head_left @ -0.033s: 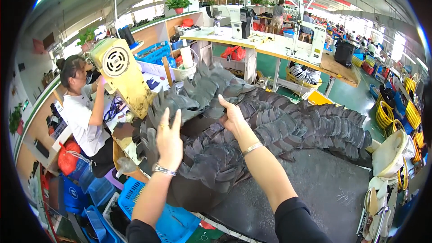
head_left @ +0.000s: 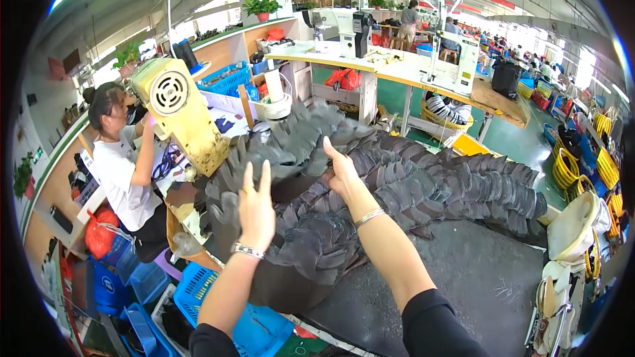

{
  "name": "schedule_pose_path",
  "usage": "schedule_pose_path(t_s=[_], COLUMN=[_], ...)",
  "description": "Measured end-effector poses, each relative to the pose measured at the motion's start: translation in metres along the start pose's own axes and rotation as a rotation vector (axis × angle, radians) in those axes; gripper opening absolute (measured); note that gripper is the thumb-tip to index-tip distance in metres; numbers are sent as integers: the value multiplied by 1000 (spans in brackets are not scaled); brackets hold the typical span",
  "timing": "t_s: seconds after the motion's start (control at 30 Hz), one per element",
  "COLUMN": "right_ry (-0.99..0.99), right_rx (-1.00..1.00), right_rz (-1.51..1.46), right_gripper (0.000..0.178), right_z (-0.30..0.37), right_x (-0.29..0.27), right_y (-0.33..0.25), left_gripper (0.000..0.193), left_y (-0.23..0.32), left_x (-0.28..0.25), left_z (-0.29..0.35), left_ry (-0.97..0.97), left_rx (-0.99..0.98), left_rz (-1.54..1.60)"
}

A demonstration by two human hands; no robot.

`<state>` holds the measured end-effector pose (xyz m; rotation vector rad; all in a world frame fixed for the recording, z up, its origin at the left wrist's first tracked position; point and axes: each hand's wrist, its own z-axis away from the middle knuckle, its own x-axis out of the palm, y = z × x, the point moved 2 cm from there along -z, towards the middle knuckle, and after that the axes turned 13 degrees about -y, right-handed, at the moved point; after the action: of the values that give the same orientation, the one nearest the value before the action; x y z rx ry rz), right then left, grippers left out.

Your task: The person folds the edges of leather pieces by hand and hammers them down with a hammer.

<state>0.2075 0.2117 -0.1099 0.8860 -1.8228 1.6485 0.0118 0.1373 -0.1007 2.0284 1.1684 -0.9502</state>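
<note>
A long pile of thin, dark grey-black pieces [head_left: 456,188] lies overlapped in curving rows, their edges fanned like scales. My left hand [head_left: 256,215] is at the near left end of the rows. Two of its fingers point up and apart, and it lies against the pieces without a visible grip. To its right, my right hand [head_left: 344,175] touches the inner edge of the far row, thumb raised away from the fingers. Its fingertips are partly hidden among the pieces. Between and beyond my hands, the far row [head_left: 297,135] arches up, slightly blurred.
Under the pile is a dark worktable [head_left: 456,284]. A yellowed machine [head_left: 178,109] stands at the left, with a person in white [head_left: 126,165] beside it. Blue baskets [head_left: 258,324] sit below the near left edge. White sewing machines [head_left: 456,59] stand on a far bench.
My left hand has shifted slightly right and down. The far row of pieces has moved and blurred; my right hand is almost in the same place.
</note>
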Motion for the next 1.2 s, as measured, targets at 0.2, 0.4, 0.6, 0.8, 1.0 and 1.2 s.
schedule_pose_path(t_s=[0.2, 0.4, 0.6, 0.8, 1.0, 1.2], right_ry=[-10, 240, 920, 1121, 758, 591], right_rx=[72, -56, -438, -647, -460, -562], right_rz=[372, 513, 380, 299, 529, 473], right_gripper=[77, 72, 45, 41, 48, 67], right_z=[37, 202, 373, 415, 348, 344], right_x=[-28, -84, -242, -315, -249, -265], right_y=[-33, -112, -229, -276, -261, -235], left_gripper=[88, 77, 85, 90, 96, 104], left_y=[30, 60, 150, 265, 325, 366], left_x=[22, 1, 31, 79, 134, 153], left_z=[-1, 16, 21, 29, 5, 1], left_ry=[-240, -267, -428, -602, -704, -742], left_rx=[16, 180, 454, 693, 624, 617], left_rz=[192, 224, 286, 354, 315, 425])
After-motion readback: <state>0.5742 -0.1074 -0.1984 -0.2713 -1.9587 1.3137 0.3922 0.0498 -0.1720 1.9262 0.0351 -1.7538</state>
